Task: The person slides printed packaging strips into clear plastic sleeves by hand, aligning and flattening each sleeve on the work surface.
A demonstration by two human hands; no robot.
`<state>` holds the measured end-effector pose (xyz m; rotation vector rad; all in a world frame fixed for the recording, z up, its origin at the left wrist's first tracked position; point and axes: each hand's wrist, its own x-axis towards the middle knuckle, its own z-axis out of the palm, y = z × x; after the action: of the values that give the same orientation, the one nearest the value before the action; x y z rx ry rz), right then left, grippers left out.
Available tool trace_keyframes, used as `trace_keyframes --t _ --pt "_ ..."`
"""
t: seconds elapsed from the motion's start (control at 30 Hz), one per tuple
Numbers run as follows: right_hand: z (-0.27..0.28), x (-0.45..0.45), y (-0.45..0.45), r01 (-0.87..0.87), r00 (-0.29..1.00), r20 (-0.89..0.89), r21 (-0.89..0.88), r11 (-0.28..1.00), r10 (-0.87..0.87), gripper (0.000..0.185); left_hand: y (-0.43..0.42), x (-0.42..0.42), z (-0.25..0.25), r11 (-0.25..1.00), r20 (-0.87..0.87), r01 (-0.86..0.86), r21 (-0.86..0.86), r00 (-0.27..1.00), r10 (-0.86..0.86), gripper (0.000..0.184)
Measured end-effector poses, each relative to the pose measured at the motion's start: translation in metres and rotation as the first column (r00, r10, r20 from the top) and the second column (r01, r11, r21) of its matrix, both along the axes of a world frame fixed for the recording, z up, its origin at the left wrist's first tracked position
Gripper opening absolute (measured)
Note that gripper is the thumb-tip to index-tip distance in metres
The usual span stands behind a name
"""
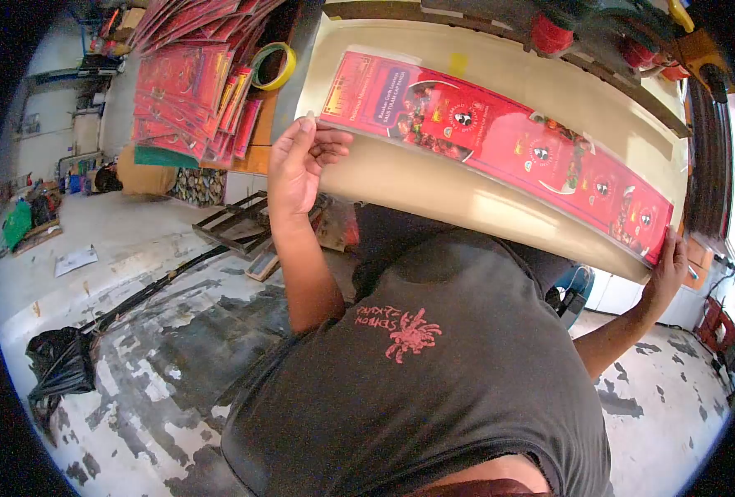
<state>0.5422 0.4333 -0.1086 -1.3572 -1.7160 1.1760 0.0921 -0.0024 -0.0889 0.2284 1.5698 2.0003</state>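
Note:
A long red printed strip (500, 137), with food pictures and round logos, is stretched slantwise across a cream board. Its edges look glossy and clear, like plastic film. My left hand (305, 161) is at the upper-left end, thumb and forefinger pinched at the strip's clear corner, other fingers curled. At the lower-right end, my right hand (669, 269) grips the strip's corner by the board's edge. The cream board (433, 178) lies beneath, its near edge curving down towards my dark shirt.
Stacks of red printed packets (181, 99) lie on the left. A yellow tape roll (274, 66) sits beside them. Dark beams and red spools (552, 35) are beyond the board. A black bag (61, 362) and wooden frame (239, 224) stand on the patchy floor.

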Motion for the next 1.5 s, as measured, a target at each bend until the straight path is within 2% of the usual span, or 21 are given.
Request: trace_keyframes --t 0.13,0.23,0.3,0.37,0.4,0.47,0.67,0.73,0.9,1.1,1.17,1.27,1.37,1.43,1.5 --pt "-0.002 0.0 -0.001 -0.023 0.999 0.04 0.042 0.999 0.022 0.027 0.001 -0.001 -0.003 0.99 -0.007 -0.027 -0.141 1.0 0.027 0.027" --pt "-0.008 0.001 0.0 -0.016 0.999 0.036 0.079 0.997 0.013 0.028 0.017 0.008 0.001 0.976 -0.068 -0.134 -0.172 0.99 0.124 0.03" --pt "-0.015 0.006 0.003 -0.013 1.0 0.016 0.103 0.995 0.012 0.028 0.019 0.007 -0.002 0.973 -0.072 -0.146 -0.177 0.988 0.135 0.029" --pt "-0.019 0.013 0.006 -0.116 0.991 0.094 0.246 0.962 0.095 0.029 0.023 0.009 -0.003 0.972 -0.071 -0.15 -0.184 0.988 0.139 0.029" --pt "-0.018 0.012 0.004 -0.111 0.991 0.097 0.247 0.963 0.089 0.029 0.024 0.011 -0.001 0.969 -0.093 -0.173 -0.179 0.983 0.158 0.028" --pt "-0.016 0.009 0.003 -0.022 1.0 0.016 0.093 0.995 0.02 0.029 0.026 0.014 -0.001 0.966 -0.113 -0.192 -0.173 0.978 0.174 0.028" --pt "-0.015 0.003 0.0 -0.011 1.0 0.004 0.11 0.994 0.011 0.029 0.021 0.015 -0.01 0.966 -0.167 -0.239 -0.1 0.961 0.221 0.027" --pt "-0.014 0.001 0.0 -0.001 1.0 -0.015 0.089 0.996 0.002 0.029 0.022 0.017 -0.009 0.954 -0.177 -0.295 -0.048 0.943 0.282 0.027" --pt "-0.016 0.002 0.0 0.001 0.998 -0.069 0.052 0.999 0.002 0.031 0.017 0.016 -0.016 0.958 -0.17 -0.286 0.032 0.943 0.287 0.026" --pt "-0.014 -0.005 -0.004 0.011 0.998 -0.06 0.12 0.993 -0.003 0.03 0.014 0.017 -0.022 0.953 -0.197 -0.294 0.071 0.933 0.302 0.026" --pt "-0.009 -0.005 -0.006 0.009 0.999 0.03 0.124 0.992 -0.013 0.03 0.013 0.018 -0.023 0.952 -0.218 -0.294 0.081 0.927 0.305 0.026" --pt "-0.005 -0.014 -0.013 0.006 0.997 -0.076 0.069 0.998 -0.001 0.025 0.017 0.019 -0.025 0.942 -0.229 -0.317 0.11 0.914 0.334 0.022" --pt "0.003 -0.022 -0.021 -0.017 0.999 -0.029 0.155 0.988 0.022 0.027 0.013 0.017 -0.026 0.941 -0.236 -0.304 0.146 0.913 0.331 0.021" --pt "-0.001 -0.021 -0.021 -0.012 0.997 -0.072 0.136 0.991 0.022 0.027 0.013 0.019 -0.021 0.933 -0.262 -0.342 0.111 0.896 0.359 0.019" --pt "-0.003 -0.024 -0.021 -0.014 0.993 -0.116 0.113 0.993 0.027 0.028 0.013 0.019 -0.02 0.924 -0.235 -0.354 0.147 0.894 0.38 0.019"
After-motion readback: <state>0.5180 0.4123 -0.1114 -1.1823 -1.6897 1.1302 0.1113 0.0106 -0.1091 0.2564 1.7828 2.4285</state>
